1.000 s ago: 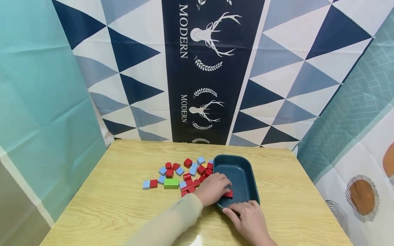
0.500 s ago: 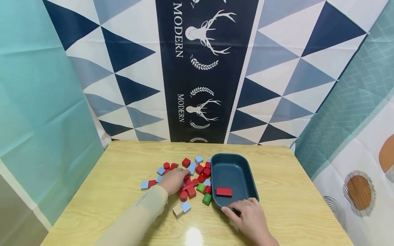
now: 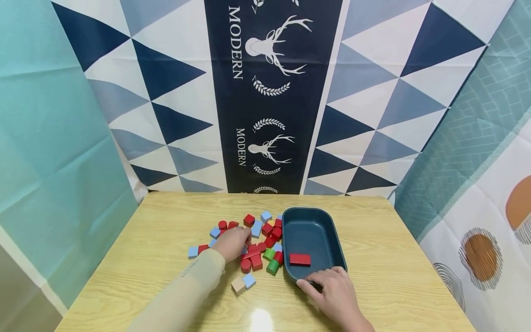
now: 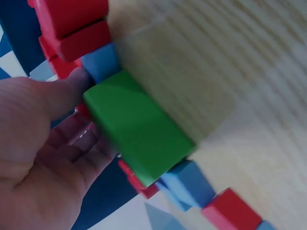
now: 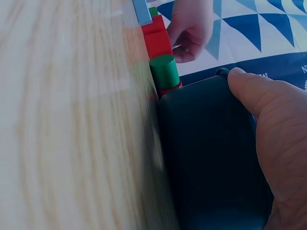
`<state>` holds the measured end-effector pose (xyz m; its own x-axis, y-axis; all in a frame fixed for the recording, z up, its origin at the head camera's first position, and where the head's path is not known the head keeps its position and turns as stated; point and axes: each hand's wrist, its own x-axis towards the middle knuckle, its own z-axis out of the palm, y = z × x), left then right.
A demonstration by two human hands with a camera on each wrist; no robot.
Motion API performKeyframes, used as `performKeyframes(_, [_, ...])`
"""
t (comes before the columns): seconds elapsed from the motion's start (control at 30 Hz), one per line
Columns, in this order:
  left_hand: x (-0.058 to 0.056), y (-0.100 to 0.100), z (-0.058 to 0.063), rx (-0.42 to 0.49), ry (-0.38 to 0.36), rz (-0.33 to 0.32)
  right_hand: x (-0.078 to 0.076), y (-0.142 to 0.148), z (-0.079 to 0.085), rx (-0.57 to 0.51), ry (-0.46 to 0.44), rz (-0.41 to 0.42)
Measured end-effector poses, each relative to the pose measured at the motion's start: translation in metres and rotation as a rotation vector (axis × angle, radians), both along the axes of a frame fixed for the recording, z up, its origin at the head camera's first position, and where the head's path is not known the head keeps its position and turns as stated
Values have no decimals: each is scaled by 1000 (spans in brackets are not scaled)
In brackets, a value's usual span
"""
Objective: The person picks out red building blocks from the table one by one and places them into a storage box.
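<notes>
My left hand [image 3: 233, 243] is down in a pile of toy blocks, its palm side showing in the left wrist view. There, its fingers pass behind a large green block [image 4: 139, 127] and the thumb tip lies right at a blue block [image 4: 101, 63]. A bit of red shows between thumb and fingers; I cannot tell whether they pinch it. With thumb and fingers, my right hand [image 3: 332, 293] grips the near rim of a dark blue-green tray [image 3: 313, 230]. Inside the tray lies one red rectangular block [image 3: 299, 259].
Several red blocks [image 3: 267, 229] crowd the tray's left side. A green cylinder [image 3: 273, 267] stands close to the tray. Nearer the front, a plain wooden block [image 3: 238, 286] sits beside a light blue cube [image 3: 249, 280]. Patterned cloth hangs behind the wooden table [image 3: 373, 240].
My left hand has left the tray, where the red block now lies uncovered, and moved left into the pile. Over the last half second it has barely shifted. The right hand stays on the rim.
</notes>
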<state>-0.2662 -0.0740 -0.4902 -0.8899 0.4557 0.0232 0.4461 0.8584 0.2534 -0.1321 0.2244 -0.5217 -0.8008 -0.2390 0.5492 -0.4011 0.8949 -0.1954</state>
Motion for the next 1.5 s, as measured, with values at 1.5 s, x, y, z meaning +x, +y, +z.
performKeyframes(1.5, [20, 138, -3, 31, 113, -99, -3, 1, -2, -1, 150, 57])
